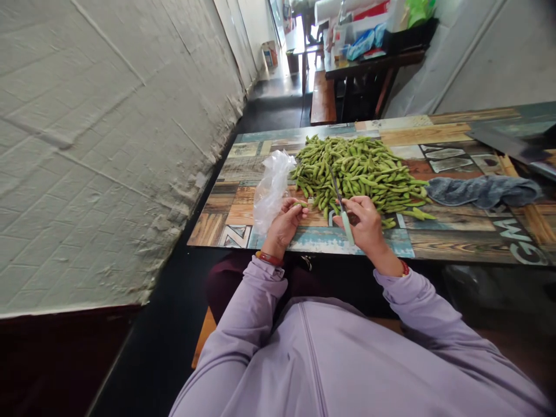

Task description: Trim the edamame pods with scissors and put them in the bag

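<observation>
A large heap of green bean pods (356,171) lies on the patterned wooden table (456,237). My left hand (284,223) is closed, pinching one green pod (300,204) at the near edge of the heap. My right hand (365,223) is wrapped around the pale green handle of a knife (343,211). Its thin dark blade points away over the heap. A crumpled clear plastic bag (271,188) sits just left of my left hand.
A grey cloth (480,191) lies right of the heap. A dark flat object (516,147) rests at the table's far right. A white textured wall (108,145) runs along the left. Beyond stand a bench (324,98) and a cluttered table (373,58).
</observation>
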